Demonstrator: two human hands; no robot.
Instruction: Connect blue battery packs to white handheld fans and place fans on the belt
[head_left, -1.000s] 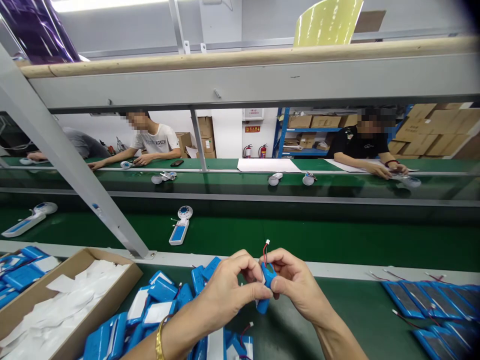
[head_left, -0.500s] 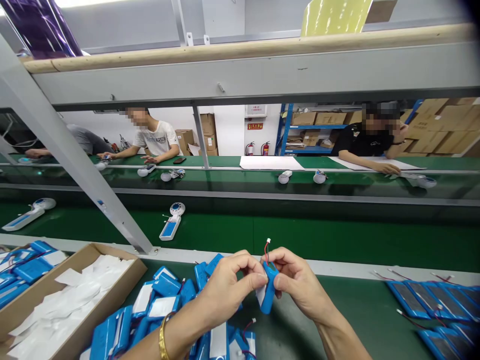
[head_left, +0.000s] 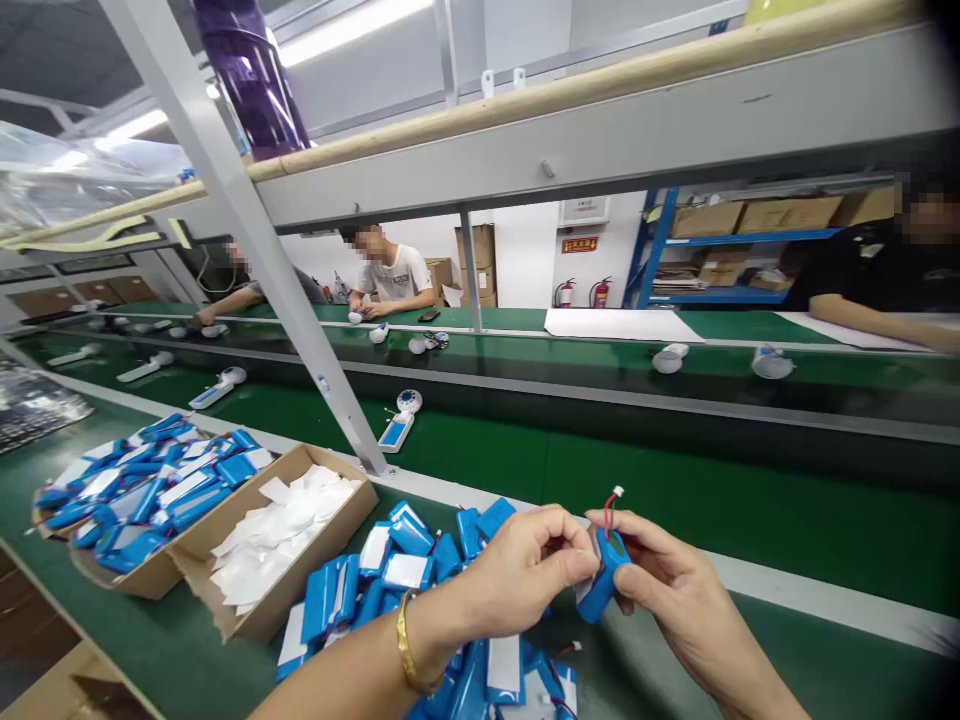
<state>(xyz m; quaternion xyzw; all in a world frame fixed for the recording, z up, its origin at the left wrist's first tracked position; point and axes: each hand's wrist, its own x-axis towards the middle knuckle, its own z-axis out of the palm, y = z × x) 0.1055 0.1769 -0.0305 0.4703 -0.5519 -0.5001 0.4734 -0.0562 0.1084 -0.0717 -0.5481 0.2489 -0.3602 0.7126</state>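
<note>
A blue-wrapped battery pack (head_left: 600,595) is tilted upright, pinched between the thumb and fingers of my right hand (head_left: 664,575). Red and dark wires rise from its top to a small white connector (head_left: 618,491). My left hand (head_left: 544,560), with a gold bracelet (head_left: 409,640) at the wrist, pinches at the pack's left face, where white backing paper (head_left: 580,592) shows and a dark patch is partly exposed. The fingers hide most of that paper. Below and left of my hands lies a loose pile of blue battery packs (head_left: 409,570), several with white faces.
Left of the pile stands a cardboard box (head_left: 330,530) of white paper pieces (head_left: 285,530), beside another box (head_left: 142,580) heaped with packs. A green conveyor (head_left: 480,440) runs beyond, carrying white devices (head_left: 397,425). A slanted metal post (head_left: 300,310) rises ahead. Co-workers (head_left: 394,270) sit across the line.
The view has swung left, bringing in more of the boxes and dropping the row of packs at the right. Both hands still grip at the battery pack, whose white face shows less.
</note>
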